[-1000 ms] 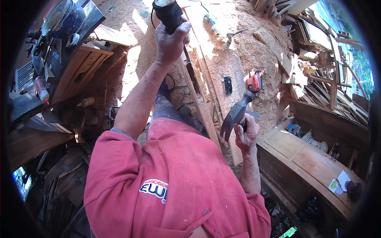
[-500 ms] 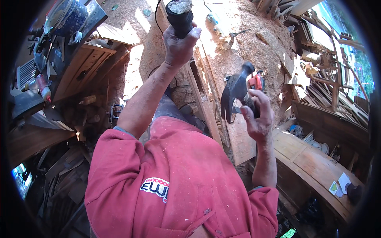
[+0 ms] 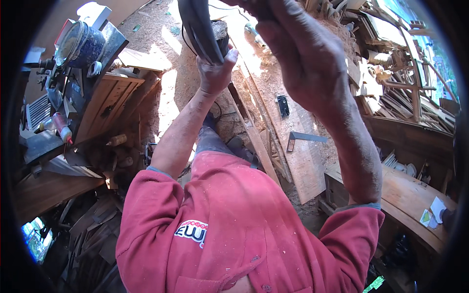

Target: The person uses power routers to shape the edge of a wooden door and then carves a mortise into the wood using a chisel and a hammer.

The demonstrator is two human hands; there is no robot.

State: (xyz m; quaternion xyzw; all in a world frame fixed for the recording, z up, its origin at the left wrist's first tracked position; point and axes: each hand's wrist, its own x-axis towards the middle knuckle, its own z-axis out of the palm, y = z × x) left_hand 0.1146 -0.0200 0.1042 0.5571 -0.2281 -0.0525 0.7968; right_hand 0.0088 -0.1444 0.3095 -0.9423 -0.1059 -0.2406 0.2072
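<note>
My left hand (image 3: 215,75) is closed round a thick upright handle (image 3: 221,30), dark-sided with a worn, frayed top like wood. Its lower end is hidden, so I cannot tell the tool's kind. Raised close to view, my right hand (image 3: 315,63) grips a claw hammer. The dark curved claw of the hammer (image 3: 199,31) appears in front of the handle top, partly covering it; the rest of the hammer runs out past the upper edge. Below my left hand lies a narrow timber (image 3: 251,139) with a long slot cut in it.
On a wide board (image 3: 305,178) to the right rest a try square (image 3: 305,137) and a small black device (image 3: 283,106). A bench (image 3: 391,193) stands at right, with stacked wood offcuts (image 3: 391,100) beyond. At left, a blue-stained bucket (image 3: 85,46) sits on a cluttered table. Sawdust covers the floor.
The hammer has swung up and left, nearer to view, with my right hand rising along with it. My left hand keeps hold of the handle, slightly lower in the picture.
</note>
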